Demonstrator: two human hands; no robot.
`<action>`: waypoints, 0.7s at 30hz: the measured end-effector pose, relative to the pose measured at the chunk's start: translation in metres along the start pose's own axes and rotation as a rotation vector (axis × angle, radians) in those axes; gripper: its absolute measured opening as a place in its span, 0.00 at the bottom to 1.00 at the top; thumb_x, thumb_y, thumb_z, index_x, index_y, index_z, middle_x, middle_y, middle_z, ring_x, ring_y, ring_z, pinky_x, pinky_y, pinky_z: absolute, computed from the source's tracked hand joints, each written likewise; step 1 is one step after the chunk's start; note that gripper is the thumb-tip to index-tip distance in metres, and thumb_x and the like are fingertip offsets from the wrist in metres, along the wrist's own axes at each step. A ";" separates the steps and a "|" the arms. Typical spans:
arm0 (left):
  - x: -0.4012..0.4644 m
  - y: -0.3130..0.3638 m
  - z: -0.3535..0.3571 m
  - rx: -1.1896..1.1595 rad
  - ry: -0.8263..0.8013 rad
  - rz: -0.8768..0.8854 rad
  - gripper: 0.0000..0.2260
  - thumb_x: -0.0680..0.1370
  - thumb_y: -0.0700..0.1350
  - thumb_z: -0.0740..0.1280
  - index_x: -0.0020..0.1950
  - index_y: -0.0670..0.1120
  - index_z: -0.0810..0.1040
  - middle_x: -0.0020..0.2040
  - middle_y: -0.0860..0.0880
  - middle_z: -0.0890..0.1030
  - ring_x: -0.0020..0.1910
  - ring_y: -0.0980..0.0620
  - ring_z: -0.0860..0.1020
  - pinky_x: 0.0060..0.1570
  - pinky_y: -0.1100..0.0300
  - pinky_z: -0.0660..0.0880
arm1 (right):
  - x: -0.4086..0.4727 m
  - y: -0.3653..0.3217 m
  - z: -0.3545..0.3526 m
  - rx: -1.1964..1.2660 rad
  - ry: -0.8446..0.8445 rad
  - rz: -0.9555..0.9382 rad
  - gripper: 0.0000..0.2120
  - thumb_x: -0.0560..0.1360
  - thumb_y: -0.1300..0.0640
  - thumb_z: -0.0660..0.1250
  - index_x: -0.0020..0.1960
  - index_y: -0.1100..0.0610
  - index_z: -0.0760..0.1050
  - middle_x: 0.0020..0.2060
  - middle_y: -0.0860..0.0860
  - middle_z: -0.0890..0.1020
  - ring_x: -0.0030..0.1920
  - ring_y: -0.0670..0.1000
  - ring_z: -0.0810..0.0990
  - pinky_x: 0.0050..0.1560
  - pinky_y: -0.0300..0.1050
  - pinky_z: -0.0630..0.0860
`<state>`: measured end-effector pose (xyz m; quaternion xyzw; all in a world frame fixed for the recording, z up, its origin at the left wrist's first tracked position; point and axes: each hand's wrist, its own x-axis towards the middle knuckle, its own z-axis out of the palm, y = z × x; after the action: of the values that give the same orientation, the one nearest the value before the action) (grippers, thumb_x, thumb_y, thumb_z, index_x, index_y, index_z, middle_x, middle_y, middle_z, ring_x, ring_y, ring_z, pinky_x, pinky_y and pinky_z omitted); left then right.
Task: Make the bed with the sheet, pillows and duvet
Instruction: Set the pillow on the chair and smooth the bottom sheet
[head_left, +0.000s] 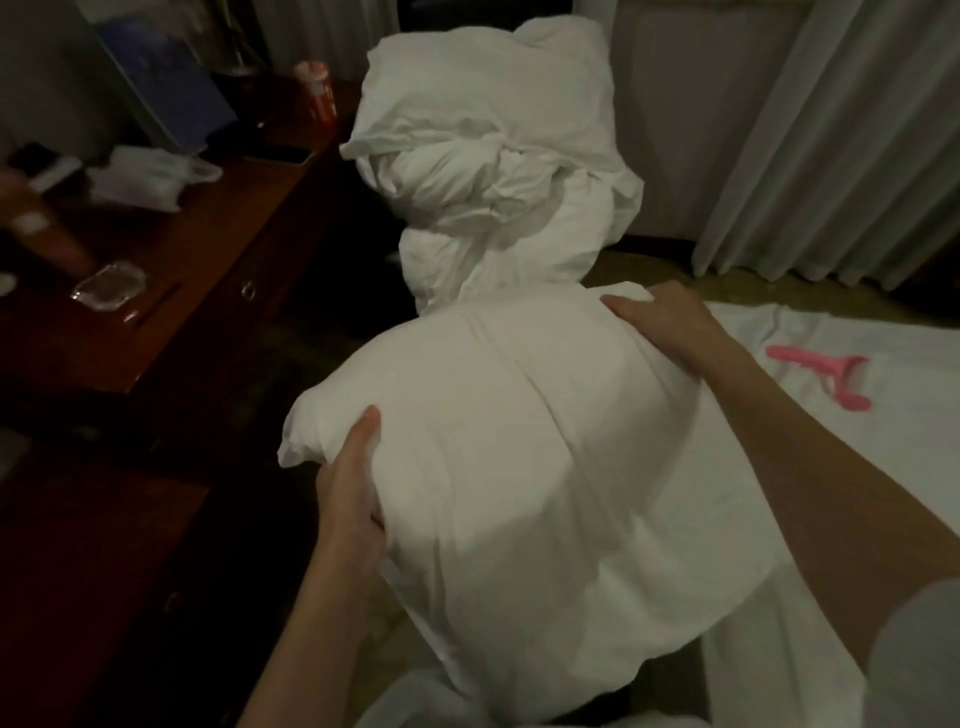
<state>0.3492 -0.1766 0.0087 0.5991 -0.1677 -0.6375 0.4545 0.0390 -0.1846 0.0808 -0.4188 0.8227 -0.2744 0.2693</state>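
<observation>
I hold a plump white pillow (519, 467) in front of me with both hands. My left hand (350, 488) grips its near left edge, thumb on top and fingers underneath. At the pillow's far right corner my right hand (670, 325) lies over the top, its fingers curled over the edge. Behind the pillow a bundled white duvet (493, 171) is heaped high, apparently on a chair. A white sheet (831, 467) covers the bed on the right, under my right arm.
A dark wooden desk (171, 291) runs along the left with a red can (318, 96), a plastic bag (150, 176), a phone (280, 154) and a glass ashtray (109, 285). A pink object (826, 375) lies on the sheet. Pale curtains (841, 140) hang at the back right.
</observation>
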 end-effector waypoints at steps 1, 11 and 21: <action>0.022 0.012 0.022 -0.011 -0.015 -0.001 0.29 0.69 0.57 0.74 0.66 0.48 0.70 0.53 0.49 0.81 0.51 0.46 0.79 0.58 0.46 0.74 | 0.031 -0.007 -0.003 0.004 0.012 0.004 0.26 0.74 0.39 0.64 0.61 0.58 0.76 0.60 0.57 0.78 0.58 0.58 0.75 0.54 0.46 0.71; 0.156 0.129 0.252 -0.041 -0.038 0.132 0.32 0.69 0.56 0.74 0.70 0.49 0.70 0.59 0.50 0.79 0.56 0.47 0.78 0.59 0.46 0.74 | 0.300 -0.079 -0.081 0.167 0.108 -0.019 0.40 0.65 0.33 0.67 0.68 0.59 0.72 0.63 0.55 0.77 0.62 0.55 0.76 0.63 0.49 0.72; 0.249 0.183 0.464 -0.178 0.063 0.382 0.24 0.72 0.52 0.72 0.67 0.51 0.70 0.57 0.56 0.78 0.55 0.55 0.77 0.58 0.51 0.74 | 0.552 -0.152 -0.152 0.192 0.047 -0.357 0.17 0.78 0.54 0.65 0.65 0.57 0.74 0.52 0.47 0.73 0.53 0.45 0.70 0.41 0.30 0.63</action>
<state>0.0254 -0.6213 0.1002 0.5334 -0.2070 -0.5330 0.6233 -0.2596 -0.6880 0.1724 -0.5236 0.7116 -0.4048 0.2357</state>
